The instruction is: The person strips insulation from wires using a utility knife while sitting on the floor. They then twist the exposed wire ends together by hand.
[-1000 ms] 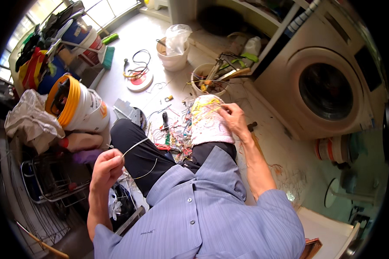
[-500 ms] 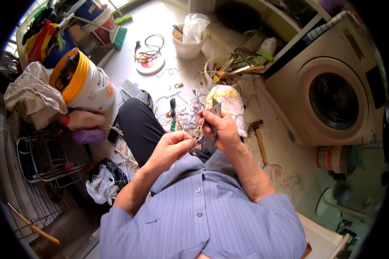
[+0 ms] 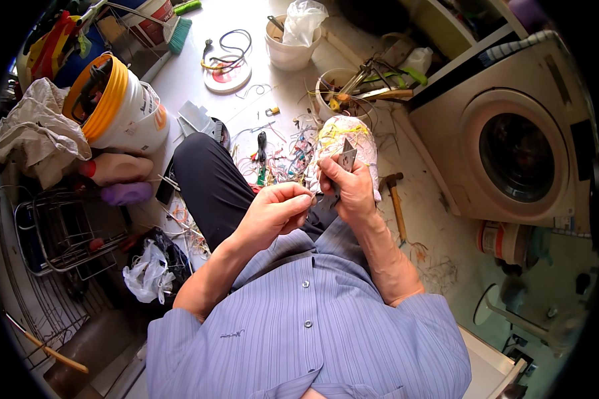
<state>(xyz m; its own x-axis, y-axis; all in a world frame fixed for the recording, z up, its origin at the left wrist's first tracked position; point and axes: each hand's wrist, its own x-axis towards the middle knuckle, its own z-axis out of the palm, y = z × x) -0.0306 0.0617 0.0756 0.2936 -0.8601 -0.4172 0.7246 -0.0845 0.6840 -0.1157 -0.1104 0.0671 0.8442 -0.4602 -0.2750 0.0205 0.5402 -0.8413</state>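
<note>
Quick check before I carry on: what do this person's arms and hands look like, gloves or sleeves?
The left hand and right hand show no gloves or watch. The forearms are uncovered; short blue-grey sleeves belong to a finely striped shirt.

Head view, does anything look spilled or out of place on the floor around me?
Yes: loose coloured wire scraps are strewn across the floor in front of you, tangled rather than gathered in a container. A hammer lies loose to the right of your right hand, near stray strands.
</note>
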